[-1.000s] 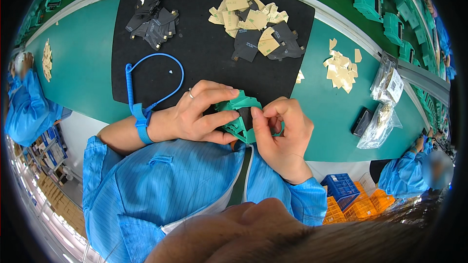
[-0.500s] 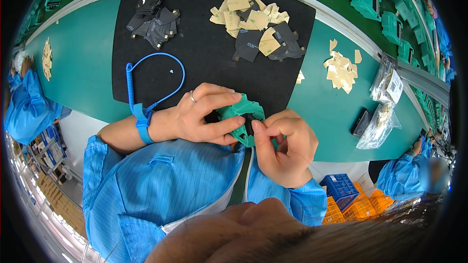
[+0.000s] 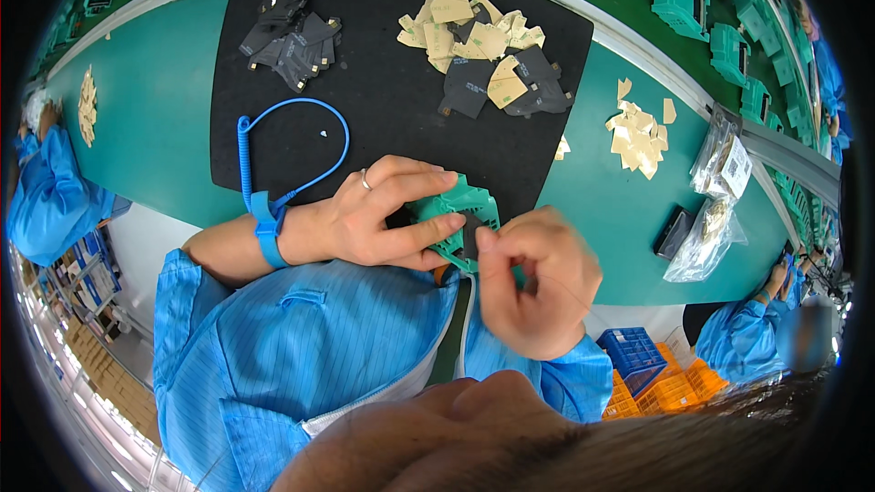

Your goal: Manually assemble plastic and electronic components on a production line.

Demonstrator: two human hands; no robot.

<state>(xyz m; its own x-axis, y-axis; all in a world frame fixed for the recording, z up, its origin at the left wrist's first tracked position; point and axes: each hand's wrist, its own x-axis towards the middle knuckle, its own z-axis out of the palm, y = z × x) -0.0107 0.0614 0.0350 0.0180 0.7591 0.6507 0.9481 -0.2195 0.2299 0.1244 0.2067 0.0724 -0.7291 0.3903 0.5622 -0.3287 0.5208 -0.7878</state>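
Observation:
My left hand (image 3: 374, 217) is wrapped round a green plastic holder (image 3: 471, 196), close to my body at the mat's near edge. In the holder's opening sits a dark flat piece (image 3: 471, 230). My right hand (image 3: 540, 281) is closed, its thumb and forefinger pinched at the right edge of that piece; the fingertips are partly hidden and slightly blurred. A blue wrist strap (image 3: 266, 232) with a coiled blue cord (image 3: 244, 150) circles my left wrist. On the black mat (image 3: 383, 118) lie a pile of black flexible pieces (image 3: 292, 41) and a pile of beige-backed ones (image 3: 474, 36).
Peeled beige papers (image 3: 638, 137) lie on the green table (image 3: 602, 246) at right, near plastic bags (image 3: 711, 232) and a small black box (image 3: 674, 230). Green holders (image 3: 679, 2) stand on the line beyond. Co-workers sit at both sides; blue (image 3: 631, 355) and orange crates (image 3: 688, 387) are below right.
My right hand has shifted slightly right, and its fingers have curled tighter. More of the dark piece's flat face shows in the holder. My left hand keeps its hold.

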